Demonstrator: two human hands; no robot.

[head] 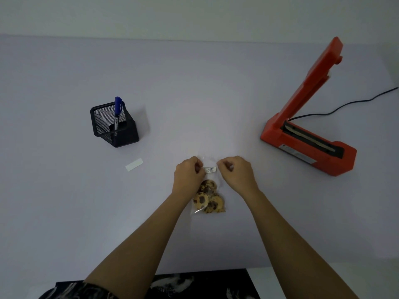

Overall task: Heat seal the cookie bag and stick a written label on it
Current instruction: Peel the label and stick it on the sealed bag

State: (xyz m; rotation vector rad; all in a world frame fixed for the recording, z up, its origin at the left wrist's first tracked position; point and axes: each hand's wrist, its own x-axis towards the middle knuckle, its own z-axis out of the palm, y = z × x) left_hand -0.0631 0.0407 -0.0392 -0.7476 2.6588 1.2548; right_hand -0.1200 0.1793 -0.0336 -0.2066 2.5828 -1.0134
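hands [190,171] apparently pressing label [209,169], cookie bag [209,198]

Orange sealer [306,134], black mesh holder [114,126], blue pen [117,108], brown-spotted golden cookies [208,196].

Two bare forearms in view, no sleeves reaching wrists or elbows. Left hand [189,172] and right hand [236,171] ungloved; no rings, watch or bracelet visible. Fingers [199,167] bare. Dark garment [172,285] at bottom edge, black with pale grey marbled or brush-like pattern, covering torso; short sleeve edge near left upper arm, same print.
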